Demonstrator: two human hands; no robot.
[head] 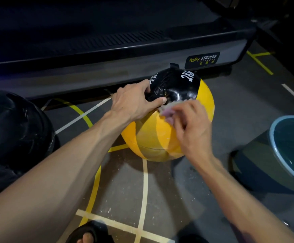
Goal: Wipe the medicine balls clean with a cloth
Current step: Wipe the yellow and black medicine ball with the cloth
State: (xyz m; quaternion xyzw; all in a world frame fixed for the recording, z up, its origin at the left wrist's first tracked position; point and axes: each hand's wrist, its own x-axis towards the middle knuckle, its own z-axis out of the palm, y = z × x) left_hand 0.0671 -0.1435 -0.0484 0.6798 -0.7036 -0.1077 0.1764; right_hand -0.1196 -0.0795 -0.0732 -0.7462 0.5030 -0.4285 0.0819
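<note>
A yellow and black medicine ball (153,137) marked 2KG sits on the floor in the middle of the view. My left hand (134,100) grips the ball's black top panel, fingers curled over the far side and thumb pressing near the seam. My right hand (191,128) is blurred and holds a small crumpled greyish-pink cloth (168,112) against the ball where the black and yellow panels meet. A second, all-black ball (15,127) lies at the left edge.
A treadmill base (125,67) with a "Body Strong" label runs across behind the ball. A blue-rimmed basin (274,135) stands at the right. The grey floor (160,199) carries yellow and white lines. A sandalled foot (88,234) shows at the bottom.
</note>
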